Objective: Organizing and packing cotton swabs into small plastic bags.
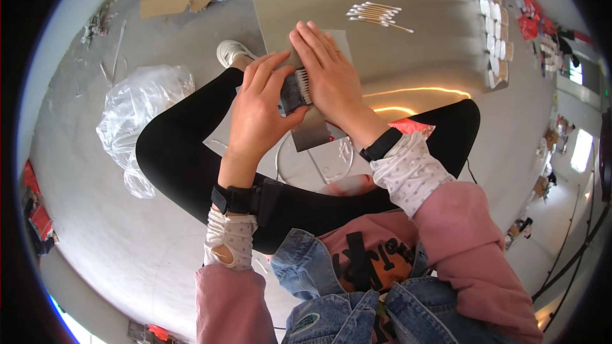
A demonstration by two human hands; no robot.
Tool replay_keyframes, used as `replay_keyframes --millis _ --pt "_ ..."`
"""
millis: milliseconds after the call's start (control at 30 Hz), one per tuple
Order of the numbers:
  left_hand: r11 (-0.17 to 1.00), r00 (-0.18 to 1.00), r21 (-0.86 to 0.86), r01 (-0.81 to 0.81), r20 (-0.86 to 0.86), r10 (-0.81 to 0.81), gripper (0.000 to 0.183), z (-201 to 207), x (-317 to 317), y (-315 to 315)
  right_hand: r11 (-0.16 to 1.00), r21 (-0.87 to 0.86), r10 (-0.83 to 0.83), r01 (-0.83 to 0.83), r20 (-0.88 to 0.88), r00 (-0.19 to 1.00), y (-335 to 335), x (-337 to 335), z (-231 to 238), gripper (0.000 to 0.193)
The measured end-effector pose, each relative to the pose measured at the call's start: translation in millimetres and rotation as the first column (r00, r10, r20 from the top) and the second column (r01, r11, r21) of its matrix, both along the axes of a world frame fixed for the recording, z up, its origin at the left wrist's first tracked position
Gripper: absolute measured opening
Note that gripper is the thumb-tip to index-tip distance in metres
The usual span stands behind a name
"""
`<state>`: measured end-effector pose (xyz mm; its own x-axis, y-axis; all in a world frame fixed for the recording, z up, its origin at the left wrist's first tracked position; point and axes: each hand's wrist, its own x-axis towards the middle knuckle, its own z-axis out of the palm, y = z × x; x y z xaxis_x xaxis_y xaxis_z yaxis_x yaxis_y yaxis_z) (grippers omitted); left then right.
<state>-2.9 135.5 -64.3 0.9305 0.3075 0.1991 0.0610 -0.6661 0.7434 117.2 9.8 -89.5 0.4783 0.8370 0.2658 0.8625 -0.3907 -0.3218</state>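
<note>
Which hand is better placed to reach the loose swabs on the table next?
Probably the right hand: it is nearer the loose swabs, while the left hand grips the dark, white-edged piece.

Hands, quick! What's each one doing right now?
Left hand: closed around a small dark blocky thing with pale tips.
Right hand: open, flat, over a shiny grey rectangular sheet.

A smooth grey floor (159, 236) is spreading widely, bending toward a pale wall (83, 20) at the left rim. A shiny worktop (433, 44) is standing at the upper middle, its surface reflecting curved yellow streaks of light (414, 90). Toward the right rim, two bright windows (581, 151) are glowing.
</note>
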Motion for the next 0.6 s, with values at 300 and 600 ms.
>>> replay_keyframes --millis 300,600 --pt "0.998 0.998 -0.060 0.027 -0.048 -0.030 0.060 5.4 -3.9 2.7 1.000 -0.007 0.001 -0.001 0.005 1.000 5.1 -1.5 0.7 0.053" --pt "0.999 0.997 -0.037 -0.031 -0.070 0.029 0.058 1.0 -3.5 2.2 1.000 -0.011 -0.005 0.005 -0.004 1.000 5.8 -4.8 -0.4 0.053"
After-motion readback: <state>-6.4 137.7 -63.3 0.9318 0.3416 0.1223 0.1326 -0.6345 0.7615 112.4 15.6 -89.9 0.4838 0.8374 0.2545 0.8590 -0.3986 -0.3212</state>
